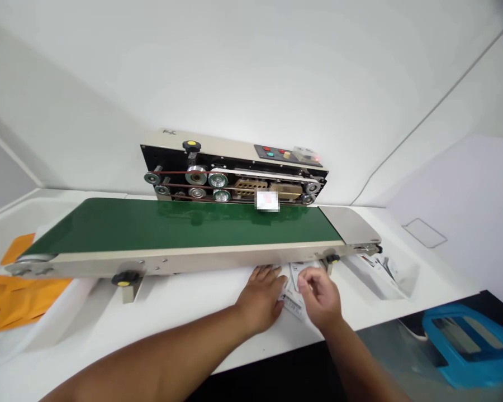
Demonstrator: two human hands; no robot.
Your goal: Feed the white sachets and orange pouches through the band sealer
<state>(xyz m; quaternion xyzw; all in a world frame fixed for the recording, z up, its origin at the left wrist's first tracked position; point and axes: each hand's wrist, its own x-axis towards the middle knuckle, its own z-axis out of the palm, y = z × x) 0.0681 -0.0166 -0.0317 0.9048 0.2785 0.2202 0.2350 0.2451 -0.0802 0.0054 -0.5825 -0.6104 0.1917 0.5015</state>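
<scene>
A white printed packet (292, 305) with a barcode-like label lies on the white table in front of the conveyor. My left hand (262, 298) rests palm down at its left side, fingers stretched out flat and thumb touching the packet's edge. Over the packet's right side my right hand (322, 297) is closed, thumb and forefinger curled together. What is between those fingertips, if anything, is too small to make out. Another pale printed piece (295, 271) shows between the hands, partly under the conveyor's front edge.
Behind my hands stands a band sealing machine (230, 151) with a green conveyor belt (184, 226). Black knobs (126, 277) stick out below its front. A white bin (373, 279) with packets is at right, orange envelopes (25, 298) in a bin at left. A blue stool (469, 346) stands below.
</scene>
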